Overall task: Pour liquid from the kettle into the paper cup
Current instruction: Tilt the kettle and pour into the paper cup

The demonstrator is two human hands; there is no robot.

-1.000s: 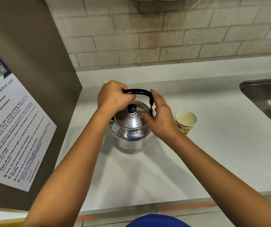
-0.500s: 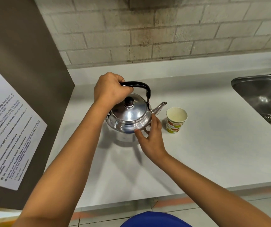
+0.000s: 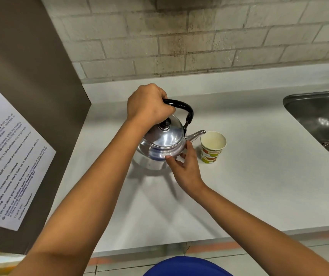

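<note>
A shiny metal kettle (image 3: 162, 145) with a black handle and a black lid knob hangs just above the white counter (image 3: 259, 176), tilted a little to the right. My left hand (image 3: 149, 106) is closed round the handle's left end. My right hand (image 3: 185, 168) has its fingers spread against the kettle's lower right side. The spout points right, its tip close to the rim of a paper cup (image 3: 212, 147). The cup stands upright, printed with green and orange shapes, and its inside looks empty.
A steel sink (image 3: 323, 120) is set into the counter at the right. A brown cabinet side (image 3: 30, 96) with a printed notice (image 3: 6, 166) stands on the left. A brick wall (image 3: 199, 36) runs behind. The counter's front edge is near me.
The kettle has come up off the counter and shifted toward the cup. My right hand slid from the handle's right end down to the kettle's lower side.
</note>
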